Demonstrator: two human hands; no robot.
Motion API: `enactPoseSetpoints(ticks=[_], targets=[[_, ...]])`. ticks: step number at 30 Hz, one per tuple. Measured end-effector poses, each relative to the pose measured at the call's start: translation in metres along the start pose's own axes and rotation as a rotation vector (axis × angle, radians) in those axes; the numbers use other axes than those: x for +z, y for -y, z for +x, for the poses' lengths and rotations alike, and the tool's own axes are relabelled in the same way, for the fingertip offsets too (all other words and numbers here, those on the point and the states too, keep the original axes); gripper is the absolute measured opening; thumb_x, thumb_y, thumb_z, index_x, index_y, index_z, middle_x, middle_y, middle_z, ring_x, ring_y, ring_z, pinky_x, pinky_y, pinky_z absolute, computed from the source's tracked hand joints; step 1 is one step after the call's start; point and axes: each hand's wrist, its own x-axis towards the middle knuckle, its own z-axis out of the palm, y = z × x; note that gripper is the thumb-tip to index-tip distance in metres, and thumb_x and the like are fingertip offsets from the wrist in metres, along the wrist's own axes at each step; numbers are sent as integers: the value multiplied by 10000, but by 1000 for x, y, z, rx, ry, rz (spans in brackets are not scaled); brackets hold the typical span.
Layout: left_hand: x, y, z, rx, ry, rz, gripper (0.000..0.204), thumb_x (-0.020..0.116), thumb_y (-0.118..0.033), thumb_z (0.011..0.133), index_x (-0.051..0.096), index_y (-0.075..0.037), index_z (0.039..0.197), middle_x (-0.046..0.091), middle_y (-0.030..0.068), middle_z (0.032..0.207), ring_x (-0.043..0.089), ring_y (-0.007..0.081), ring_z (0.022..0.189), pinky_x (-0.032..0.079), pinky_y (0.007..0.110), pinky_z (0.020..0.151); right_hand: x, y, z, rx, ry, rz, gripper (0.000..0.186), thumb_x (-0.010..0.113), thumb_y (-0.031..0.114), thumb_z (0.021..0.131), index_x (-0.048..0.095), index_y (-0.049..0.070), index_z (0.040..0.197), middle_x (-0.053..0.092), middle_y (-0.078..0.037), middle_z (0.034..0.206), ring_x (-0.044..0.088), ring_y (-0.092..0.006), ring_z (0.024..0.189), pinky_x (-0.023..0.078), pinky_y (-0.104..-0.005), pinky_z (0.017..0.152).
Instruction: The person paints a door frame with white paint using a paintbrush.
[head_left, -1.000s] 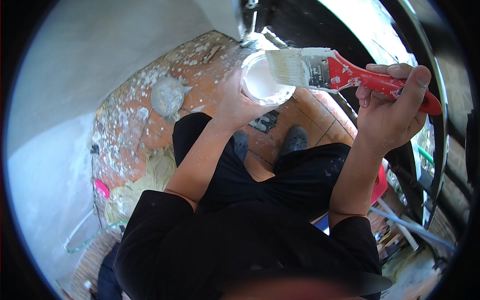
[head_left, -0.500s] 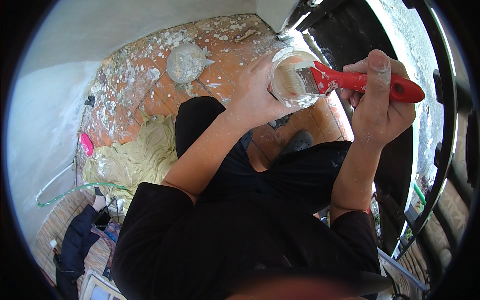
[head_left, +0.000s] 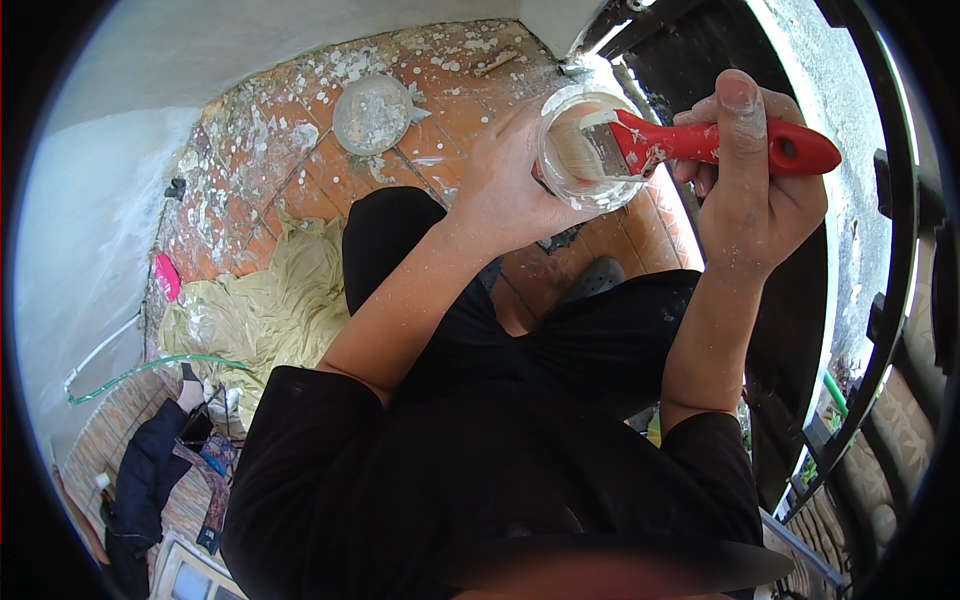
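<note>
My left hand (head_left: 505,180) is wrapped round a clear plastic tub (head_left: 597,195) with white paint smeared on its rim and walls. Into the tub's mouth reaches a paintbrush (head_left: 690,143) with a red handle, a metal ferrule and pale bristles. Its handle is gripped by my right hand (head_left: 755,180), thumb on top and fingers beneath. White paint streaks the handle near the ferrule, and the bristles lie against the inside of the tub. Both hands carry dried white specks. How much paint is in the tub is hard to see.
A round paint-crusted dish (head_left: 372,115) sits on the spattered terracotta tiles (head_left: 440,165). A yellowish cloth (head_left: 270,295) covers the floor at left, near a pink object (head_left: 166,277) and a green hose (head_left: 150,378). Pale walls (head_left: 110,190) stand at left; a dark metal gate (head_left: 880,310) is at right.
The brush handle and my right hand have shifted slightly up and left, with the bristles still inside the tub. My left hand keeps its hold on the tub.
</note>
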Motion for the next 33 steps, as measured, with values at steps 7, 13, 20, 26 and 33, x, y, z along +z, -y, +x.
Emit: enactPoseSetpoints(ticks=[7,13,20,26,33], targets=[[-1,-2,-2,-19,-36,66,705,882,-376,618,615,-68,1193,676,122,1094,666,285,989,518,384,865,-1,-4,2,-9,-6,44,340,655,336,943,672,1,881,691,-112,720,608,-99,496,419,-161,463],[-2,-6,0,-47,-55,49,673,873,-392,609,654,-106,1178,693,101,1070,684,254,960,524,358,860,-8,3,3,20,-98,43,403,615,360,963,661,-6,803,692,-139,698,598,-122,460,417,-181,436],[2,-4,-3,-94,-77,43,698,892,-385,590,652,-106,1183,697,92,1068,685,254,975,530,357,856,-26,-4,4,31,-225,133,404,680,381,918,659,-17,851,684,-129,703,635,-154,483,435,-184,426],[-2,-11,2,-47,-128,38,691,900,-375,581,662,-110,1173,696,91,1070,685,255,980,534,361,854,-37,1,8,-43,-174,169,386,656,371,932,663,-11,876,690,-136,726,649,-165,506,456,-194,432],[-4,-7,-5,-69,-104,151,685,904,-376,569,672,-110,1156,694,94,1043,685,265,954,538,375,839,-35,-9,6,-79,-65,237,371,648,361,938,652,-10,925,687,-136,733,675,-187,555,480,-199,455]])
